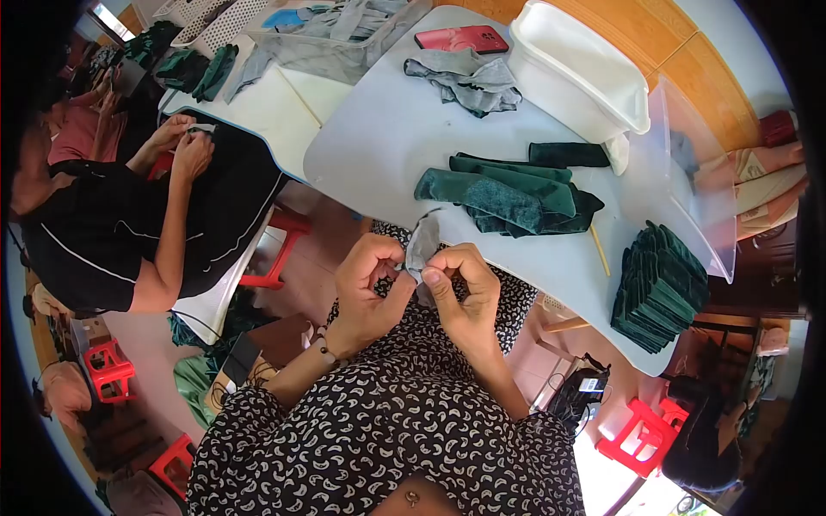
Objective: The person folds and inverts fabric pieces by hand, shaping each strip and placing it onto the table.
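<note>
Between my two hands, above my lap at the table's front edge, is a small grey piece of fabric (422,243). My left hand (372,282) has its fingers curled and pinched at the fabric's left side. The thumb and index finger of my right hand (462,291) pinch its lower right edge. Just beyond, on the table, lie several dark green velvet pieces (516,193) in a loose overlapping pile. To the right is a neat stack of folded green velvet pieces (658,288).
A white plastic tub (578,69), a red phone (462,39) and crumpled grey fabric (465,77) sit at the table's back. A thin yellow stick (600,249) lies near the stack. At left, a co-worker in black (112,228) handles a small piece. A red stool (641,437) stands lower right.
</note>
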The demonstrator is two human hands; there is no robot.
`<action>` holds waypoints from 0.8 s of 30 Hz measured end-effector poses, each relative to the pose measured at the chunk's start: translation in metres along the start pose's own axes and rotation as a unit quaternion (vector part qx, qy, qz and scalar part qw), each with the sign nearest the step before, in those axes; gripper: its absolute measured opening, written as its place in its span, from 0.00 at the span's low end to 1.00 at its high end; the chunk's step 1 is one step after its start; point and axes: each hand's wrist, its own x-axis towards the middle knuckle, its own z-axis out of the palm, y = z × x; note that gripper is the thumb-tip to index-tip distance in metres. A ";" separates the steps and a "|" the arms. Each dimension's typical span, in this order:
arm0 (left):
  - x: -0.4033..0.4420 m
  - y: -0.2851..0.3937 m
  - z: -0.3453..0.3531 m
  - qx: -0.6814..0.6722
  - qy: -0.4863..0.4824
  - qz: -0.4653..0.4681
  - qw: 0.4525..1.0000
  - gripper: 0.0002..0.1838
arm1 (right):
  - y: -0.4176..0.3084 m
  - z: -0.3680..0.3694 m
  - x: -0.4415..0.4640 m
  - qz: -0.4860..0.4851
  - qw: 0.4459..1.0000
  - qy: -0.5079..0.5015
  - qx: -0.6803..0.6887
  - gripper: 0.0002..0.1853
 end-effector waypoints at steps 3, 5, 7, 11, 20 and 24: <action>0.002 0.008 0.002 -0.010 0.001 -0.025 1.000 0.11 | -0.001 -0.003 0.003 -0.154 0.984 0.006 -0.085 0.07; 0.003 0.006 0.003 -0.075 -0.009 -0.054 0.996 0.11 | -0.001 -0.004 0.005 -0.183 0.978 0.002 -0.099 0.07; 0.001 0.002 -0.002 -0.074 -0.027 -0.048 0.996 0.12 | 0.000 -0.005 0.006 -0.213 0.971 -0.002 -0.113 0.07; -0.001 0.000 0.001 -0.125 -0.014 -0.037 0.991 0.11 | -0.004 -0.003 0.001 -0.112 0.991 0.005 -0.076 0.06; -0.003 -0.007 -0.005 -0.038 0.005 -0.194 0.980 0.11 | -0.002 0.004 0.000 -0.171 0.982 -0.003 -0.078 0.06; -0.009 -0.016 -0.006 -0.072 0.026 -0.105 0.991 0.11 | 0.001 0.011 -0.004 -0.112 0.991 0.014 -0.065 0.08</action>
